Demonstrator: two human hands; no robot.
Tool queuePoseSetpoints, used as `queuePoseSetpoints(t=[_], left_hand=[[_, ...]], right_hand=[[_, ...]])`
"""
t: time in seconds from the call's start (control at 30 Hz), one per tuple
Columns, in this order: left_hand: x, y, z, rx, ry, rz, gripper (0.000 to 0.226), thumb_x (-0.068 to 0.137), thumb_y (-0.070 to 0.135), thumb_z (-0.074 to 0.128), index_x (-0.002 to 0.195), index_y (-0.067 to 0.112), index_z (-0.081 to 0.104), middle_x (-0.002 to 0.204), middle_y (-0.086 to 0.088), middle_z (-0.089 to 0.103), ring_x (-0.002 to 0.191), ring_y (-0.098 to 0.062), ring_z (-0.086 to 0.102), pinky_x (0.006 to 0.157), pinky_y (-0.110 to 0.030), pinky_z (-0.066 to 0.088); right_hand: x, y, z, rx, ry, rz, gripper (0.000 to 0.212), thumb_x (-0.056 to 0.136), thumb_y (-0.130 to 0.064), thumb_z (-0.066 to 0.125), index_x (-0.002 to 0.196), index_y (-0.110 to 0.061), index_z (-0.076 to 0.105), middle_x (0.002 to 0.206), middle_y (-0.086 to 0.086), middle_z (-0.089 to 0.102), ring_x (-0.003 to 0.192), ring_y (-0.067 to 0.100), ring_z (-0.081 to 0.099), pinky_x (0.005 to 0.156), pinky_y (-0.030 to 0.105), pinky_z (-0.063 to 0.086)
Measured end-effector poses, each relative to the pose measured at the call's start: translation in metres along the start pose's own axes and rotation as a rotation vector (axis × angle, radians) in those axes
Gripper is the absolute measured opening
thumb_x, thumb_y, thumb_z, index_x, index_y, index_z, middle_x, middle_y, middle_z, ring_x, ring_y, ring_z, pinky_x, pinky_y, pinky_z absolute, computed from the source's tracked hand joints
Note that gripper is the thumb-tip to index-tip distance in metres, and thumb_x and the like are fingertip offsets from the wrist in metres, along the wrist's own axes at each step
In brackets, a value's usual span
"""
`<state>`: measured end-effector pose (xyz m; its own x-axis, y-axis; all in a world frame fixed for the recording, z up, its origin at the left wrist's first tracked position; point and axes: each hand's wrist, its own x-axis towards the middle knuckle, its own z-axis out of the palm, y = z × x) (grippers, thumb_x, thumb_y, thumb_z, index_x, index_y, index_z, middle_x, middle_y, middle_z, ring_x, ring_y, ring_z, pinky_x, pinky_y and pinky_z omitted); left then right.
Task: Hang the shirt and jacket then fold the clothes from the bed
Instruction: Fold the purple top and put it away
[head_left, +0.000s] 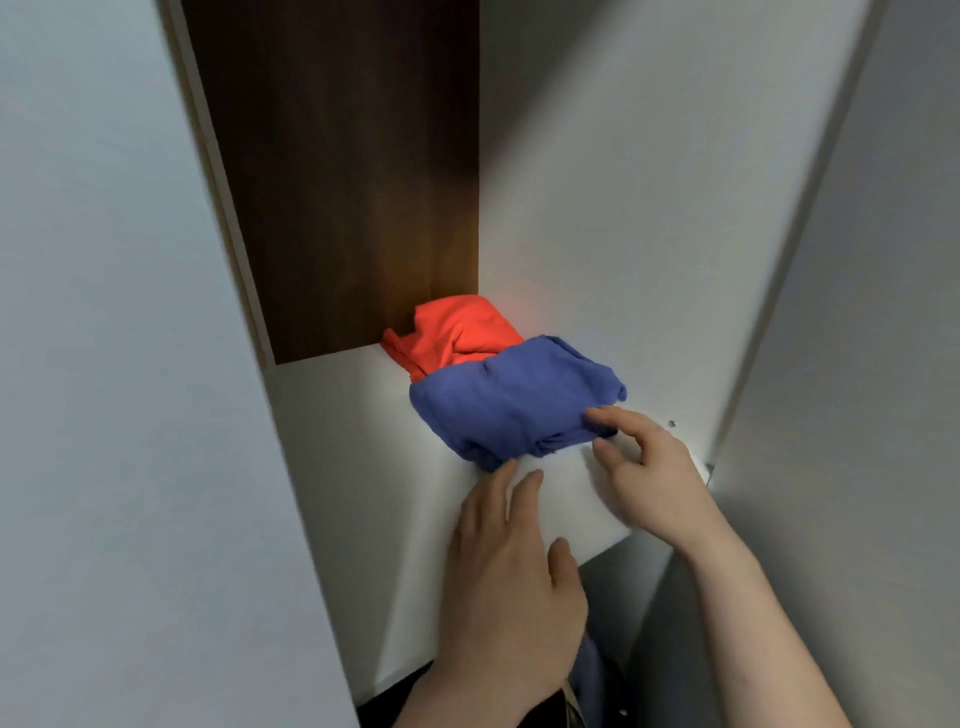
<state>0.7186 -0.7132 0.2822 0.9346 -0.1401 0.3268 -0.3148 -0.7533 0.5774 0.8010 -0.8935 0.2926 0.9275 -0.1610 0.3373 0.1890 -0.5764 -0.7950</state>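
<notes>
Inside a white wardrobe (623, 182), on a white shelf (353, 441): a folded blue garment (514, 400) near the front right, lying partly over an orange garment (457, 332) pushed back against the dark wooden back panel (337, 171). Orange cloth bunched rather than flat, its rear edge touching the panel, its front edge hidden under the blue fold

Right hand (644, 467) at the blue garment's front right corner, fingers (608, 415) gently curved and a little spread, tips resting on the top of the cloth; thumb lower, at the front edge of the fold. Hard to tell whether cloth is pinched between thumb and fingers or only touched

Left hand (514, 561) just in front of the garment, palm down over the shelf's front edge, fingers straight and close together, longest tips reaching the near lower edge of the blue cloth. Thumb held out to the right side, apart from the fingers. Nothing gripped

Both forearms bare, coming up from the bottom of the view. White door panel (104, 364) at the left, another white panel (857, 364) at the right, with a small hinge fitting (706, 470) just beyond the right hand
</notes>
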Motion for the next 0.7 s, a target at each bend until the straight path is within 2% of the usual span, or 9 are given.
queuePoseSetpoints(t=[0.03, 0.1, 0.2, 0.3, 0.37, 0.43, 0.47, 0.6, 0.7], left_hand=[[-0.005, -0.001, 0.000, 0.098, -0.032, 0.032, 0.064, 0.089, 0.039, 0.038, 0.151, 0.027, 0.043, 0.161, 0.008, 0.033, 0.148, -0.016, 0.034, 0.121, -0.031, 0.028], [-0.009, -0.004, 0.002, 0.208, -0.049, 0.073, 0.058, 0.080, 0.038, 0.041, 0.129, 0.022, 0.066, 0.138, 0.000, 0.063, 0.124, -0.025, 0.063, 0.104, -0.042, 0.053], [-0.012, -0.007, 0.000, 0.326, -0.097, 0.118, 0.053, 0.078, 0.036, 0.041, 0.118, 0.022, 0.073, 0.126, 0.000, 0.071, 0.115, -0.027, 0.069, 0.099, -0.048, 0.056], [-0.014, -0.011, -0.003, 0.353, -0.120, 0.167, 0.057, 0.080, 0.032, 0.041, 0.130, 0.020, 0.067, 0.138, -0.003, 0.065, 0.127, -0.033, 0.061, 0.107, -0.054, 0.049], [-0.017, -0.009, -0.006, 0.351, -0.191, 0.175, 0.065, 0.083, 0.033, 0.040, 0.146, 0.020, 0.054, 0.155, -0.003, 0.050, 0.143, -0.035, 0.044, 0.118, -0.056, 0.034], [-0.017, -0.006, -0.010, 0.369, -0.261, 0.192, 0.070, 0.087, 0.033, 0.033, 0.156, 0.020, 0.037, 0.166, -0.003, 0.032, 0.152, -0.036, 0.026, 0.124, -0.056, 0.019], [-0.016, -0.006, -0.012, 0.395, -0.279, 0.208, 0.070, 0.091, 0.033, 0.032, 0.159, 0.021, 0.028, 0.169, -0.003, 0.023, 0.155, -0.036, 0.017, 0.126, -0.055, 0.013], [-0.020, -0.006, -0.019, 0.456, -0.335, 0.267, 0.076, 0.097, 0.033, 0.046, 0.163, 0.018, 0.010, 0.172, -0.005, 0.007, 0.157, -0.035, 0.003, 0.127, -0.051, 0.005], [-0.028, -0.009, -0.021, 0.459, -0.368, 0.313, 0.082, 0.095, 0.034, 0.048, 0.164, 0.015, 0.007, 0.172, -0.007, 0.005, 0.157, -0.037, 0.001, 0.128, -0.049, 0.006]], right_hand=[[-0.007, 0.001, -0.006, -0.013, 0.007, 0.014, 0.039, 0.097, -0.014, 0.060, 0.128, -0.036, 0.068, 0.131, -0.023, 0.060, 0.111, -0.019, 0.049, 0.093, 0.000, 0.031], [-0.021, 0.000, -0.015, -0.032, 0.011, 0.039, 0.040, 0.097, -0.015, 0.059, 0.128, -0.040, 0.067, 0.134, -0.024, 0.057, 0.123, -0.007, 0.047, 0.103, 0.014, 0.034], [-0.042, -0.001, -0.024, -0.090, 0.012, 0.069, 0.039, 0.097, -0.017, 0.063, 0.131, -0.037, 0.066, 0.140, -0.019, 0.057, 0.128, 0.001, 0.053, 0.110, 0.018, 0.035], [-0.067, -0.005, -0.032, -0.148, 0.006, 0.113, 0.040, 0.098, -0.020, 0.065, 0.134, -0.035, 0.066, 0.143, -0.017, 0.055, 0.106, -0.006, 0.058, 0.097, 0.010, 0.037], [-0.086, -0.010, -0.038, -0.178, 0.025, 0.129, 0.042, 0.098, -0.017, 0.064, 0.137, -0.032, 0.064, 0.145, -0.014, 0.055, 0.116, 0.000, 0.055, 0.100, 0.009, 0.034], [-0.108, -0.018, -0.044, -0.229, 0.055, 0.136, 0.043, 0.099, -0.016, 0.063, 0.139, -0.031, 0.063, 0.144, -0.015, 0.054, 0.122, -0.002, 0.050, 0.099, -0.001, 0.028], [-0.120, -0.022, -0.046, -0.253, 0.070, 0.143, 0.043, 0.099, -0.017, 0.063, 0.139, -0.032, 0.062, 0.144, -0.017, 0.053, 0.125, -0.003, 0.048, 0.102, 0.001, 0.027], [-0.169, -0.039, -0.053, -0.304, 0.165, 0.199, 0.043, 0.099, -0.020, 0.064, 0.138, -0.038, 0.062, 0.147, -0.017, 0.052, 0.137, 0.005, 0.046, 0.118, 0.033, 0.036], [-0.211, -0.044, -0.054, -0.321, 0.247, 0.258, 0.042, 0.098, -0.019, 0.066, 0.136, -0.036, 0.064, 0.145, -0.016, 0.053, 0.135, 0.006, 0.049, 0.118, 0.038, 0.039]])
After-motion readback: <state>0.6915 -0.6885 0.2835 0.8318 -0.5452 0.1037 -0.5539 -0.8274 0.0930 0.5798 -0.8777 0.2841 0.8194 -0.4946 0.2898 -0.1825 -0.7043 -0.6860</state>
